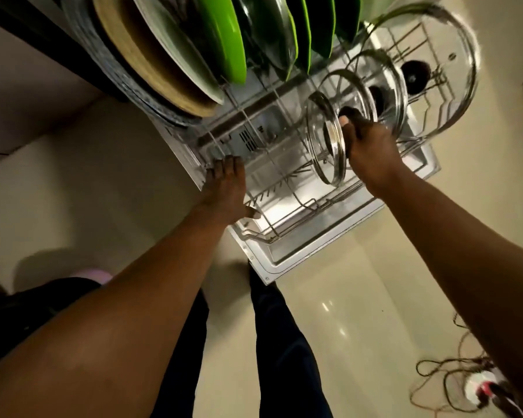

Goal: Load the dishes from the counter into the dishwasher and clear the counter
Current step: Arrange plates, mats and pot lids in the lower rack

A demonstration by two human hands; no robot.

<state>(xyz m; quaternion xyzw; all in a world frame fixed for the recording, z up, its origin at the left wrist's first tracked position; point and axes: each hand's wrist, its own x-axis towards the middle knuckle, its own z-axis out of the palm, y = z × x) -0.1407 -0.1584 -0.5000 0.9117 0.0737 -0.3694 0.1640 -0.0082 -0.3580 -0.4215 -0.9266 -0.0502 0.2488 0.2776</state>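
A: Where is the right hand (pixel 367 143)?

B: At about two o'clock from the middle of the view, inside the pulled-out dishwasher rack (pixel 287 212). Its fingers are curled round the dark knob of the nearest glass lid (pixel 325 140), which stands on edge in the wire tines.

A: And the left hand (pixel 224 188)?

B: Near the centre, towards eleven o'clock of the rack's front corner. It lies flat with straight fingers on the rack's left rim, the thumb spread out towards the wires. It grips nothing.

A: Any more lids?

B: Three more glass lids stand upright behind the held one, running off towards one o'clock. The second lid (pixel 355 89) is just behind the hand, the third lid (pixel 387 82) beyond it, and the biggest lid (pixel 444 70) is at the far end, with a dark knob showing through the glass.

A: What fills the top of the view?

B: Plates on edge at twelve o'clock: green plates (pixel 224 37) alternating with dark ones, a white plate (pixel 175 52) to their left, and a tan-rimmed plate (pixel 133 58) at eleven o'clock.

A: And below?

B: The open dishwasher door (pixel 284 257) under the rack, the person's dark trouser legs (pixel 281 336) at six o'clock, and a tangled cable with a white power strip (pixel 480 387) on the floor at five o'clock.
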